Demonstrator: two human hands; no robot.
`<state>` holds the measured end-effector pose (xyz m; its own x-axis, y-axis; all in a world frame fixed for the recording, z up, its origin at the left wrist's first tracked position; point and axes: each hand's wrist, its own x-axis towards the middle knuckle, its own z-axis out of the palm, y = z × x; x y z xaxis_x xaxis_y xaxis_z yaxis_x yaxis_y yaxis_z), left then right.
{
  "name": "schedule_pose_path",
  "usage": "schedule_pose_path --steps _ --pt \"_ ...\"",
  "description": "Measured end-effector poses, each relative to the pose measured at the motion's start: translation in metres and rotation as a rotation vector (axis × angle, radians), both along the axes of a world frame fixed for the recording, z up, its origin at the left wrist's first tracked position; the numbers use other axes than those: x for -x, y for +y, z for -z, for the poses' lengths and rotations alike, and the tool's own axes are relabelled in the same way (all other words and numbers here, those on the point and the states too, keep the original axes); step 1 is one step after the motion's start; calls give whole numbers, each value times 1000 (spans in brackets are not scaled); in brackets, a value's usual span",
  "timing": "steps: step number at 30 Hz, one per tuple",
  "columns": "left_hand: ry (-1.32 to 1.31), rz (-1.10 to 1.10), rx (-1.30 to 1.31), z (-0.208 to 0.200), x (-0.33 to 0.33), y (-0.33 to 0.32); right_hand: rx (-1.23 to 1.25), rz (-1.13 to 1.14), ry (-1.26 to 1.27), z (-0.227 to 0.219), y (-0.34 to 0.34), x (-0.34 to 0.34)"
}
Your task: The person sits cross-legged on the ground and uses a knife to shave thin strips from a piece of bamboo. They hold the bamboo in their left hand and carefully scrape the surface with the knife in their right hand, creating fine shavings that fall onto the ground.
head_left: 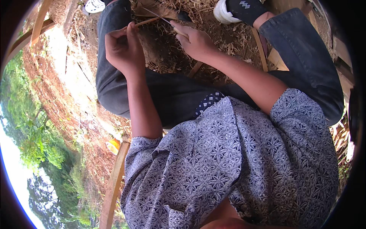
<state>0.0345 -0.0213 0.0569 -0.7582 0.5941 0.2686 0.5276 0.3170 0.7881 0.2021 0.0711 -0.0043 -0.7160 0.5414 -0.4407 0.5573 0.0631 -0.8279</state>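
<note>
My left hand (126,47) is closed, thumb on top, around a thin wooden stick (148,21) that points right toward my other hand. My right hand (196,40) grips a knife by its pale handle (182,33). The thin knife blade (159,16) slants up and left, crossing or passing close to the stick's tip; whether they touch I cannot tell. Both hands are above the ground between my legs, the left one in front of my trouser leg. Behind the blade lies a flat brown piece (156,11) on the ground.
Wood shavings (236,42) litter the dark soil. Wooden strips (260,49) lie by my right leg, with boards (343,53) at the far right. A wooden post (114,183) stands at lower left, near an orange-yellow object (113,145). Green plants (42,141) grow beyond.
</note>
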Motion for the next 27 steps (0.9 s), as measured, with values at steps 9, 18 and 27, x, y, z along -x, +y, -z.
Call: schedule_pose_path --steps 9,18,27 --pt "-7 -2 4 -2 -3 1 -45 -40 200 -30 -5 6" --pt "-9 12 -63 5 -1 -1 53 -73 31 -49 4 13" --pt "-61 1 -44 2 -7 0 -70 -41 109 -10 5 9"
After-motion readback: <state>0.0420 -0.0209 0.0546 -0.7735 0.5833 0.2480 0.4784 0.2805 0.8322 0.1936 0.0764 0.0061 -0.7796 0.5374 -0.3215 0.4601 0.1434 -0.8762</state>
